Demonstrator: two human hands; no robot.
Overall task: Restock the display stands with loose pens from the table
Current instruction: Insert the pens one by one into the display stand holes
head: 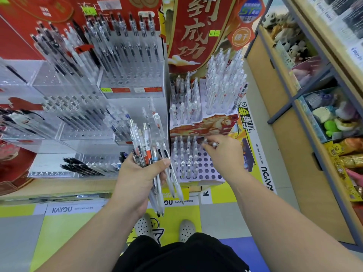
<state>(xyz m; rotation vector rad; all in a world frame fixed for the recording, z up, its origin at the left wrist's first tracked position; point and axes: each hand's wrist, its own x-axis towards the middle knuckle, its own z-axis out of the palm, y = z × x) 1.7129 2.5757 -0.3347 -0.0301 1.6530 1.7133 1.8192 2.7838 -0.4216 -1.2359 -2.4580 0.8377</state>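
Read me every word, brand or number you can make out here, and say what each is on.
"KAYOU": shelf-edge strip.
"KAYOU ANIMATION": stand's side panel.
"成功": red banner.
"ST": blue badge.
Price tags and labels on the pens in the left hand: too small.

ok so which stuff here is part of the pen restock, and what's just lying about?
Job: left hand gripping the pen bundle; right hand pinching a single pen over the purple stand; clear acrylic stands.
Lying about: toy shelf; red banner; yellow floor decal.
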